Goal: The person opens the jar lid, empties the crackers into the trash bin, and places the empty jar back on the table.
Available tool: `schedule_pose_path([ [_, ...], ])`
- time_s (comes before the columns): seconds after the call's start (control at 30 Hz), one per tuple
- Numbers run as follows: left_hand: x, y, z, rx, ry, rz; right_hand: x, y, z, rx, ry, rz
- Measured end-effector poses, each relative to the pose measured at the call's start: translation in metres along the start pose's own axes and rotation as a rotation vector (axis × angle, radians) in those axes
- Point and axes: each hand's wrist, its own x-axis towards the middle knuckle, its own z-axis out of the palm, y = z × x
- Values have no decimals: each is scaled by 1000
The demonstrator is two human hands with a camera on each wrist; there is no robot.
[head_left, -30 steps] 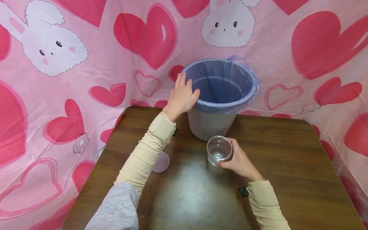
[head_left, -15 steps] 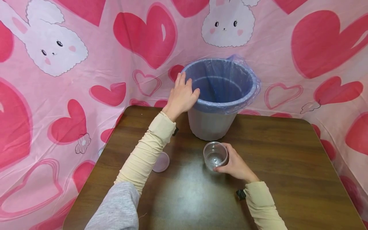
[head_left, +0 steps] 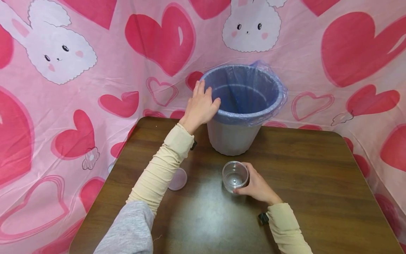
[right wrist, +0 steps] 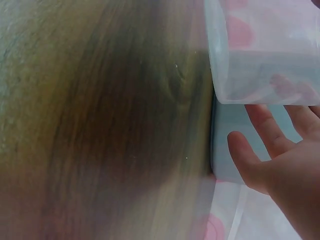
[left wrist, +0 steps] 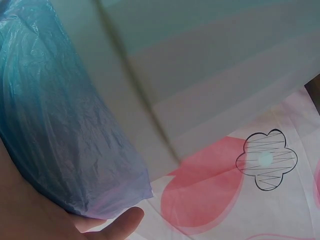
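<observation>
On the desk (head_left: 317, 176), a small lid (head_left: 178, 179) lies far left. The left hand (head_left: 201, 106) rests with fingers straight against the lined bin's (head_left: 244, 106) rim, steadying it. The right hand (head_left: 257, 185) grips the clear cup (head_left: 235, 175), apparently setting it down; letting go calls for a level base.

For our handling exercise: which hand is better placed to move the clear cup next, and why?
Probably the right hand: it already grips the clear cup. The left hand rests on the bin rim.
</observation>
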Motion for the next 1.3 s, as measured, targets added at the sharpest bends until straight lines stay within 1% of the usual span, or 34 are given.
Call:
schedule_pose_path([
  [0.53, 2, 0, 0, 9, -6, -6, -4, 4, 6, 11, -12, 22],
  [1.0, 1, 0, 0, 5, -10, -11, -5, 7, 11, 21, -18, 25],
  [1.3, 1, 0, 0, 8, 3, -2, -6, 8, 11, 42, -19, 26],
])
